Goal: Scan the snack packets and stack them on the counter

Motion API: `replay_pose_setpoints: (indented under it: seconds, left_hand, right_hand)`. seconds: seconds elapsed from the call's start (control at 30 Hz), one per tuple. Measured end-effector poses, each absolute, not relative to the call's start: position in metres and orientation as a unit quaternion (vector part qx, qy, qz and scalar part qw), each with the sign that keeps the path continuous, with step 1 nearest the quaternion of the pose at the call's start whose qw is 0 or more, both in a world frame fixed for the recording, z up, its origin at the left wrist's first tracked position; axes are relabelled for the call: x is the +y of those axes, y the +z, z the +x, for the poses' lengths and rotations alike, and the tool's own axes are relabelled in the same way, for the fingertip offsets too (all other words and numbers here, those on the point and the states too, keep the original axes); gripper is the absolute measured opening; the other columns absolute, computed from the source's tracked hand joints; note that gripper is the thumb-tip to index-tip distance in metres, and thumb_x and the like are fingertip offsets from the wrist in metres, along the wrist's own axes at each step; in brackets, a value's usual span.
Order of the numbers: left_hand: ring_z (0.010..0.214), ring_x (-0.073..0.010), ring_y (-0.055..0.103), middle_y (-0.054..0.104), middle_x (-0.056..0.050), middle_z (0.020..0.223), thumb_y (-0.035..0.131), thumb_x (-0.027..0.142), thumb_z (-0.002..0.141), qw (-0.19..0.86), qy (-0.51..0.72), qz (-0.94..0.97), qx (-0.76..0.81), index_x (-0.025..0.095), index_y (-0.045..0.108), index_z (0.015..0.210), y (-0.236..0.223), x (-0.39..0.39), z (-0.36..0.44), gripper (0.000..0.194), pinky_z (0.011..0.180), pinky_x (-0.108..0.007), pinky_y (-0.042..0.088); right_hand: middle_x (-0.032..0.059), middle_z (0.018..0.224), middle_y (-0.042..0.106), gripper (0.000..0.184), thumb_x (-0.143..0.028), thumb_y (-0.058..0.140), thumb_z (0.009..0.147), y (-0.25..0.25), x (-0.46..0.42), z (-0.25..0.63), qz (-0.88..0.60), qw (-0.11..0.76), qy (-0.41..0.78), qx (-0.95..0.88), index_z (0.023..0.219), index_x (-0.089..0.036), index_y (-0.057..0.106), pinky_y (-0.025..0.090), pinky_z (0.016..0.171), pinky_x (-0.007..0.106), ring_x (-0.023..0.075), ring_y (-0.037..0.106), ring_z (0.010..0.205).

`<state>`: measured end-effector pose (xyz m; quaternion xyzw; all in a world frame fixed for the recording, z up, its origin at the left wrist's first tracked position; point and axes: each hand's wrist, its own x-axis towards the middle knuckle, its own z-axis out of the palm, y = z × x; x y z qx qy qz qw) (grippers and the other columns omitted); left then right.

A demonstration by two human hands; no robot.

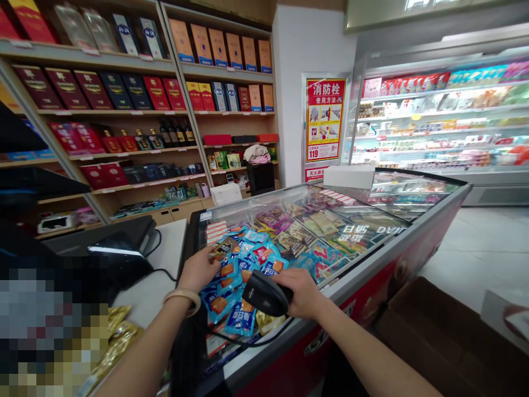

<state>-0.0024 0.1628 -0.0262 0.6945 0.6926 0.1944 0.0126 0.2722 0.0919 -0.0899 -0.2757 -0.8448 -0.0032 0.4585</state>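
Note:
My right hand [303, 291] is closed round a black handheld barcode scanner [264, 292], its head turned down toward the blue snack packets [231, 286] piled on the freezer lid. A black cable [248, 342] trails from the scanner across the lid. My left hand [199, 270], with a gold bangle at the wrist, reaches into the pile; its fingers curl on a packet with an orange picture at the pile's left edge. The packets lie on the glass top of a chest freezer [397, 248] that runs away to the right.
A black till terminal [119, 253] stands on the white counter to my left, gold packets [118, 336] beside it. Shelves of boxed goods and bottles [136, 99] fill the wall behind. A cardboard box [438, 331] sits on the floor at right, an open chiller [438, 127] beyond.

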Motion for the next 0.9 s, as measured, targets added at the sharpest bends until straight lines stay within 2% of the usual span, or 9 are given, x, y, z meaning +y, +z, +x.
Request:
replay_pose_setpoints:
  seconds: [0.07, 0.17, 0.27, 0.37, 0.5, 0.57, 0.63, 0.77, 0.9]
  left_hand:
    - [0.083, -0.0260, 0.068, 0.072, -0.009, 0.091, 0.063, 0.026, 0.072, 0.099, 0.373, 0.618, 0.685, 0.019, 0.062, 0.107, -0.024, 0.152, 0.000, 0.036, 0.073, -0.033, 0.052]
    - [0.065, -0.0173, 0.062, 0.067, -0.002, 0.084, 0.069, 0.022, 0.063, 0.319, 0.609, 0.445, 0.574, 0.021, 0.056, 0.109, -0.017, 0.127, 0.006, 0.048, 0.058, -0.027, 0.049]
    - [0.048, -0.0082, 0.046, 0.059, 0.001, 0.074, 0.067, 0.020, 0.065, 0.548, 0.662, 0.298, 0.416, 0.019, 0.058, 0.103, -0.009, 0.100, 0.010, 0.039, 0.044, -0.019, 0.037]
    - [0.047, -0.0064, 0.038, 0.054, -0.002, 0.072, 0.062, 0.033, 0.076, 0.683, 0.630, 0.221, 0.296, 0.013, 0.061, 0.096, -0.008, 0.077, 0.010, 0.027, 0.038, -0.017, 0.032]
    - [0.058, -0.0132, 0.055, 0.064, -0.010, 0.082, 0.055, 0.032, 0.083, 0.701, 0.629, 0.178, 0.285, 0.012, 0.065, 0.104, -0.015, 0.064, 0.010, 0.030, 0.050, -0.026, 0.049]
    - [0.076, -0.0203, 0.065, 0.069, -0.014, 0.095, 0.053, 0.025, 0.084, 0.690, 0.625, 0.181, 0.317, 0.013, 0.066, 0.108, -0.019, 0.064, 0.010, 0.030, 0.066, -0.034, 0.057]
    - [0.091, -0.0237, 0.068, 0.071, -0.015, 0.104, 0.053, 0.020, 0.084, 0.663, 0.626, 0.202, 0.356, 0.013, 0.067, 0.108, -0.024, 0.065, 0.009, 0.029, 0.077, -0.037, 0.058]
    - [0.087, -0.0218, 0.069, 0.074, -0.011, 0.093, 0.068, 0.018, 0.075, 0.555, 0.650, 0.275, 0.440, 0.012, 0.070, 0.095, -0.035, 0.069, 0.002, 0.021, 0.078, -0.032, 0.057]
    - [0.087, -0.0250, 0.069, 0.074, -0.007, 0.082, 0.083, 0.031, 0.062, 0.511, 0.631, 0.330, 0.482, 0.014, 0.072, 0.091, -0.043, 0.070, -0.007, 0.036, 0.076, -0.034, 0.057]
  right_hand:
    - [0.0033, 0.076, 0.071, 0.026, -0.027, 0.057, 0.073, -0.091, 0.093, 0.271, -0.279, 0.457, -0.004, -0.844, 0.098, -0.022, 0.063, 0.044, 0.060, 0.029, 0.0186, 0.066, 0.066]
    - [0.0033, 0.075, 0.070, 0.027, -0.028, 0.057, 0.072, -0.094, 0.095, 0.270, -0.286, 0.455, -0.006, -0.843, 0.098, -0.022, 0.063, 0.045, 0.059, 0.028, 0.0190, 0.066, 0.066]
    - [0.0042, 0.077, 0.070, 0.029, -0.028, 0.057, 0.072, -0.094, 0.095, 0.269, -0.291, 0.452, -0.008, -0.843, 0.100, -0.022, 0.063, 0.046, 0.060, 0.028, 0.0194, 0.067, 0.068]
    - [0.0043, 0.077, 0.071, 0.029, -0.029, 0.057, 0.073, -0.093, 0.094, 0.269, -0.288, 0.453, -0.007, -0.844, 0.101, -0.021, 0.064, 0.046, 0.061, 0.028, 0.0193, 0.067, 0.068]
    - [0.0041, 0.076, 0.070, 0.029, -0.030, 0.058, 0.075, -0.091, 0.092, 0.268, -0.289, 0.448, 0.000, -0.846, 0.101, -0.022, 0.064, 0.047, 0.062, 0.028, 0.0192, 0.066, 0.068]
    - [0.0044, 0.075, 0.070, 0.029, -0.031, 0.059, 0.075, -0.091, 0.091, 0.269, -0.288, 0.446, 0.000, -0.848, 0.101, -0.021, 0.065, 0.047, 0.062, 0.028, 0.0196, 0.066, 0.069]
    - [0.0051, 0.077, 0.070, 0.029, -0.031, 0.059, 0.075, -0.090, 0.090, 0.270, -0.282, 0.445, 0.000, -0.850, 0.100, -0.021, 0.066, 0.047, 0.062, 0.028, 0.0198, 0.066, 0.069]
    - [0.0054, 0.081, 0.072, 0.030, -0.030, 0.060, 0.074, -0.087, 0.087, 0.271, -0.277, 0.432, 0.011, -0.858, 0.102, -0.022, 0.066, 0.048, 0.065, 0.028, 0.0197, 0.068, 0.072]
    - [0.0041, 0.082, 0.073, 0.033, -0.029, 0.060, 0.072, -0.084, 0.086, 0.269, -0.277, 0.404, 0.012, -0.872, 0.104, -0.022, 0.067, 0.047, 0.065, 0.027, 0.0192, 0.068, 0.074]
